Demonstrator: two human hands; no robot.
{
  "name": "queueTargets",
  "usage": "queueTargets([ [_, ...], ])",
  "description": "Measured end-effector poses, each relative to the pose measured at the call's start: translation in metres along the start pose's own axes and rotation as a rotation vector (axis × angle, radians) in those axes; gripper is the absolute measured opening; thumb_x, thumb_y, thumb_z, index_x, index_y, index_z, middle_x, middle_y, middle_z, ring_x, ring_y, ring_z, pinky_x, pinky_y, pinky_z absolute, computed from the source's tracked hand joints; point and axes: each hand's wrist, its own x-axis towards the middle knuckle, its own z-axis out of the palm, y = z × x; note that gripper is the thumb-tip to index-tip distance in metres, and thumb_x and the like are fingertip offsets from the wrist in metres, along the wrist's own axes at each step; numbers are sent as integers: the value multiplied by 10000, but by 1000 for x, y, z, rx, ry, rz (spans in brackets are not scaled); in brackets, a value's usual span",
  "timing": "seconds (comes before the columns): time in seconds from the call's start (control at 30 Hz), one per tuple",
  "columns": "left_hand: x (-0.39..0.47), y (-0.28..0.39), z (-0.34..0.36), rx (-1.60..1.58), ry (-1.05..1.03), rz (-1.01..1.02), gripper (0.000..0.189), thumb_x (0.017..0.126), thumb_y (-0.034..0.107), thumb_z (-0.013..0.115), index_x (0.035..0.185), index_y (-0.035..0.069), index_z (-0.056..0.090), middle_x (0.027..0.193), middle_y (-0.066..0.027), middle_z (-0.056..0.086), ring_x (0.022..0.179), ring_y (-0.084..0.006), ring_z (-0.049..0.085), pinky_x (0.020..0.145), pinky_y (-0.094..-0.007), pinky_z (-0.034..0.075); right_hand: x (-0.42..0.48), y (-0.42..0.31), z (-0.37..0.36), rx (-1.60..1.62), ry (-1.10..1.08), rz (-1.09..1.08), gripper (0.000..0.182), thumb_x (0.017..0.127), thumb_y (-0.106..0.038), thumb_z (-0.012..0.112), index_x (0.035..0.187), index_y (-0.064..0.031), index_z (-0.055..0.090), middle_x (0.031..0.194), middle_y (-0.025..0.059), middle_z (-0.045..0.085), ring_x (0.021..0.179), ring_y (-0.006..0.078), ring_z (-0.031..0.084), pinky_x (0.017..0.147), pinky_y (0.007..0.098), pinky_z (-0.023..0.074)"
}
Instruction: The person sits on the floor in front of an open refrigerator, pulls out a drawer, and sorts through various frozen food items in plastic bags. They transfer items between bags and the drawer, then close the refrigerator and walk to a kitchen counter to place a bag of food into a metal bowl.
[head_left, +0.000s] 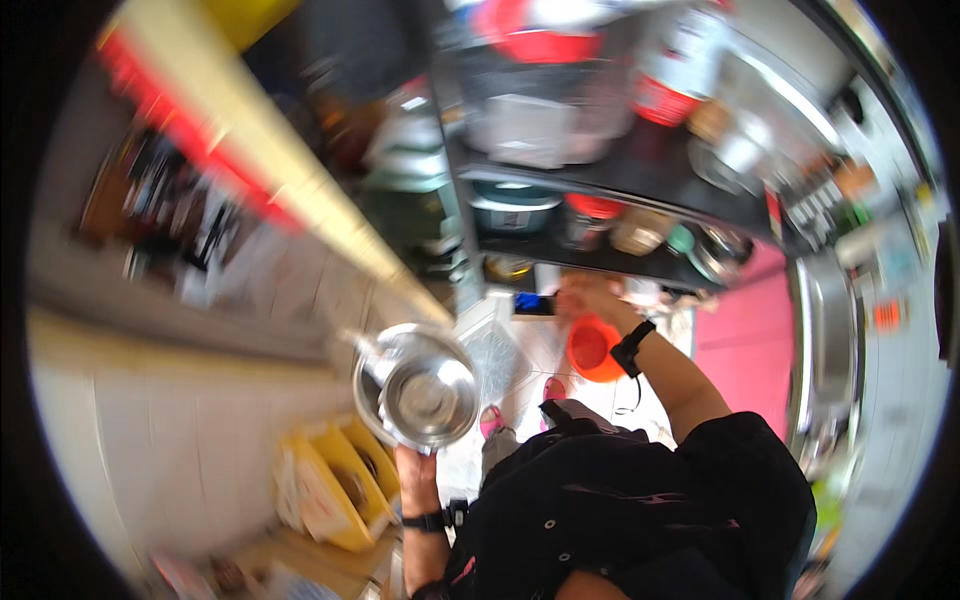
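Note:
At the lower left, my left hand (415, 459) grips nested stainless steel bowls (416, 401) from below, with the smaller bowl sitting inside the larger one. My right hand (589, 296) reaches forward to the lower part of a dark shelf unit. Motion blur hides its fingers, so whether it holds something cannot be told. Just left of that hand is a dark object with a bright blue patch (529, 303). An orange-red plastic container (592, 349) appears below the right hand, partly behind the wrist; I cannot tell whether it is touched.
Dark shelves (600, 180) ahead carry jars, tubs and a red-and-white canister (675, 67). A yellow divided bin (337, 480) stands at the lower left beside a tiled wall (187, 427). To the right are a pink panel (742, 337) and a metal sink or counter (832, 330).

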Motion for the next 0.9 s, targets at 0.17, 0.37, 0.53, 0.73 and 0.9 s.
queueTargets([
  [0.17, 3, 18, -7, 366, -279, -7, 462, 891, 255, 501, 1284, 31, 412, 1226, -113, 515, 1084, -234, 527, 911, -374, 456, -121, 230, -131, -498, 581, 182, 205, 778, -157, 572, 918, -14, 615, 874, 151, 626, 801, 263, 605, 675, 340, 499],
  [0.37, 35, 22, 3, 716, -545, -149, 481, 806, 176, 624, 1228, 5, 470, 1196, -129, 522, 1064, -207, 527, 879, -327, 459, -381, 415, -96, -342, 1241, 696, 245, 783, -186, 503, 862, 0, 641, 902, 203, 624, 844, 304, 593, 700, 374, 474],
  [0.53, 34, 2, 31, 800, -499, -225, 332, 832, 276, 590, 1089, 68, 550, 1021, -65, 590, 851, -170, 555, 658, -288, 454, -471, 451, 32, 725, 1619, 685, 142, 783, -108, 488, 816, -57, 616, 638, 109, 628, 434, 221, 589, 353, 346, 451],
  [0.73, 27, -69, 57, 613, -395, -610, 198, 822, 280, 588, 904, 101, 589, 822, -4, 615, 627, -133, 531, 473, -255, 403, -522, 646, 74, 1329, 1497, 298, 347, 805, -364, 462, 814, -46, 600, 651, 141, 627, 528, 281, 625, 423, 431, 486],
  [0.9, -2, -105, 62, 643, -714, -683, 277, 861, 227, 559, 1081, 59, 554, 1002, -55, 606, 872, -168, 594, 683, -265, 501, -516, 554, 34, 641, 1621, 560, 187, 781, -36, 517, 916, -43, 647, 717, 134, 640, 712, 231, 644, 573, 389, 523],
])
